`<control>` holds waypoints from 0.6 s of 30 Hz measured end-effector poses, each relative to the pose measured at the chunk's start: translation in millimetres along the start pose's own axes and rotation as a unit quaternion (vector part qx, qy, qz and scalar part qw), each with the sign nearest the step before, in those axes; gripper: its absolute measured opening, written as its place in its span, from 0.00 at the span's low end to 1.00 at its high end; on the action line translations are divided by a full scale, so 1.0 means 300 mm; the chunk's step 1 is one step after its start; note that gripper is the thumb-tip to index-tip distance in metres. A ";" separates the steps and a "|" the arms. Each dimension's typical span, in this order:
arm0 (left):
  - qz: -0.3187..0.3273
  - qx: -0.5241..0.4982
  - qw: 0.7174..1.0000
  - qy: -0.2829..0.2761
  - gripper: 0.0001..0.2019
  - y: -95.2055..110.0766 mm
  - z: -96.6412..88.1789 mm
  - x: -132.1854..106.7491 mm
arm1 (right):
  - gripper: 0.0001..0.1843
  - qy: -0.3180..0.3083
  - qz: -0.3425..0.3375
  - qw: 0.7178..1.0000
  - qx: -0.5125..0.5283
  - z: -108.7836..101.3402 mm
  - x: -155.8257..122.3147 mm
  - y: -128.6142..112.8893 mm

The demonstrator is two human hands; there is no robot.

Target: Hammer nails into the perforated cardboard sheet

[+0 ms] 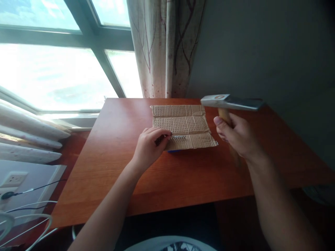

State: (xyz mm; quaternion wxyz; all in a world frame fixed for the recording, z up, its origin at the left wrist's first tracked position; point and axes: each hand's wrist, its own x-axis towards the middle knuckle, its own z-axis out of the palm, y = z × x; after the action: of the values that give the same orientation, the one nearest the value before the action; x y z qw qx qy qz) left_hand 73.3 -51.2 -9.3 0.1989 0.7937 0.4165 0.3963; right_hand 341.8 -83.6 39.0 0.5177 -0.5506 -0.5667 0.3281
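Clenched around a wooden handle just below its metal head, the grip of the right hand (237, 136) is filled by a hammer (222, 101); taking the cardboard as the middle of the clock face, this hand is found at three o'clock and the hammer's head at two. The handle's lower end is left protruding beneath the hand, and such a short hold was probably chosen for control rather than force. At eight o'clock, the left hand (149, 143) is laid against the cardboard's near left corner, with thumb and forefinger brought together; whether anything is pinched there cannot be told. By that hand, the sheet is presumably kept from sliding. Right beside its fingertips, a short row of slim, nail-like pieces (178, 137) can be made out on the near panel. The cardboard (180, 123) itself is creased into three panels and dotted with rows of dark holes on the two farther ones; under its near edge, a strip of something blue (175, 151) is exposed, by which the sheet may be propped. All of this is carried by the reddish table (199, 177). As for containers, none can be identified with certainty: at six o'clock a pale curved rim (170, 239) is shown, but what is bounded by it cannot be told. Farther out, a window (52, 76) is set at ten o'clock, a patterned curtain (149, 45) is hung near twelve, and cables (31, 205) are trailed at eight.
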 end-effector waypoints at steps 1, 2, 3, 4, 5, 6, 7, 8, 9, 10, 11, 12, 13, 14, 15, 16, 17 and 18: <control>0.000 0.000 1.000 0.000 0.04 0.001 0.000 0.000 | 0.21 -0.035 0.001 0.999 -0.039 0.002 -0.007 -0.006; 0.000 0.000 1.000 0.000 0.04 0.002 0.000 0.001 | 0.20 -0.074 0.000 0.994 -0.081 0.004 -0.013 -0.014; 0.001 -0.001 1.000 -0.001 0.04 0.002 0.000 0.001 | 0.20 -0.109 -0.003 0.987 -0.121 0.007 -0.018 -0.024; 0.002 -0.002 1.000 -0.002 0.05 0.003 -0.001 0.001 | 0.20 -0.127 -0.014 0.980 -0.151 0.012 -0.021 -0.036; 0.003 -0.003 1.000 -0.004 0.05 0.003 -0.001 0.001 | 0.20 -0.139 -0.026 0.974 -0.176 0.017 -0.023 -0.049; 0.004 -0.004 1.000 -0.005 0.05 0.003 -0.001 0.001 | 0.21 -0.145 -0.040 0.969 -0.197 0.023 -0.023 -0.064; 0.005 -0.003 1.000 -0.007 0.05 0.003 -0.001 0.001 | 0.21 -0.146 -0.055 0.964 -0.214 0.031 -0.022 -0.080; 0.005 -0.001 1.000 -0.008 0.05 0.003 -0.001 0.001 | 0.22 -0.144 -0.070 0.961 -0.228 0.038 -0.020 -0.096; 0.006 0.001 1.000 -0.008 0.05 0.002 -0.001 0.001 | 0.22 -0.141 -0.082 0.957 -0.240 0.046 -0.017 -0.112; 0.007 0.004 1.000 -0.008 0.05 0.001 0.000 0.001 | 0.23 -0.140 -0.091 0.954 -0.249 0.053 -0.014 -0.129; 0.008 0.007 1.000 -0.008 0.05 0.000 0.000 0.001 | 0.23 -0.141 -0.098 0.951 -0.257 0.060 -0.012 -0.145; 0.010 0.008 1.000 -0.007 0.05 -0.001 0.001 0.001 | 0.22 -0.143 -0.103 0.949 -0.262 0.066 -0.009 -0.161; 0.011 0.009 1.000 -0.005 0.05 -0.003 0.002 0.001 | 0.22 -0.143 -0.108 0.948 -0.263 0.072 -0.007 -0.176; 0.012 0.008 1.000 -0.004 0.05 -0.004 0.003 0.001 | 0.22 -0.143 -0.113 0.947 -0.263 0.078 -0.006 -0.190; 0.013 0.007 1.000 -0.003 0.05 -0.005 0.003 0.002 | 0.22 -0.142 -0.118 0.947 -0.262 0.083 -0.005 -0.201; 0.014 0.005 1.000 -0.003 0.04 -0.006 0.003 0.002 | 0.22 -0.140 -0.123 0.947 -0.261 0.088 -0.004 -0.209; 0.014 0.004 1.000 -0.004 0.04 -0.006 0.004 0.002 | 0.22 -0.140 -0.127 0.946 -0.265 0.093 -0.004 -0.214; 0.014 0.003 1.000 -0.005 0.04 -0.007 0.004 0.003 | 0.22 -0.144 -0.129 0.942 -0.273 0.098 -0.004 -0.216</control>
State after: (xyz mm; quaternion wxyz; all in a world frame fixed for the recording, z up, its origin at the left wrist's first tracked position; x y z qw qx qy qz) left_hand 73.4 -49.4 -10.9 0.1928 0.8020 0.4058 0.3937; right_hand 295.5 -90.5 92.5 0.2981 -0.5399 -0.7692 0.1676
